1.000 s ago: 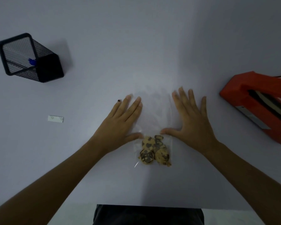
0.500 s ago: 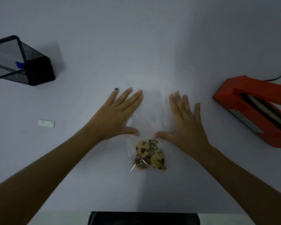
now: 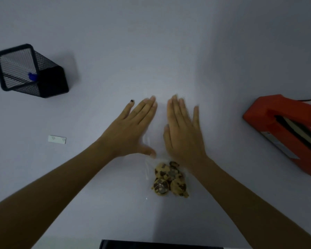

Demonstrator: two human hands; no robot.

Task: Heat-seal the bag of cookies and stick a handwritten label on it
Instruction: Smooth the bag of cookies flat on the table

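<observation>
Head camera gives us a look straight down on a pale table (image 3: 169,51), which fills nearly all of the picture. At the right edge we see a red heat sealer (image 3: 284,130), lying at an angle, with a dark slot along its top and a black cable leaving it toward the far right. At the far left stands a black mesh pen holder (image 3: 32,71), tilted in this wide view, and something blue shows inside it.

Our left hand (image 3: 131,128) lies flat with the fingers straight and close together, the thumb spread toward the middle; it grips nothing. Our right hand (image 3: 184,133) is flat too, fingers straight, a little blurred, and it holds nothing. Both palms press down on the upper part of the clear bag (image 3: 160,123), side by side with only a narrow strip of plastic between them. The plastic is almost invisible on the pale surface, so we cannot tell exactly where its upper edge ends.

Just near our wrists, in the lower part of the bag, we see the cookies (image 3: 170,179), brown with dark chips, in a small cluster.

To the left, well apart from the bag, a small white label (image 3: 57,139) lies flat on the table.
</observation>
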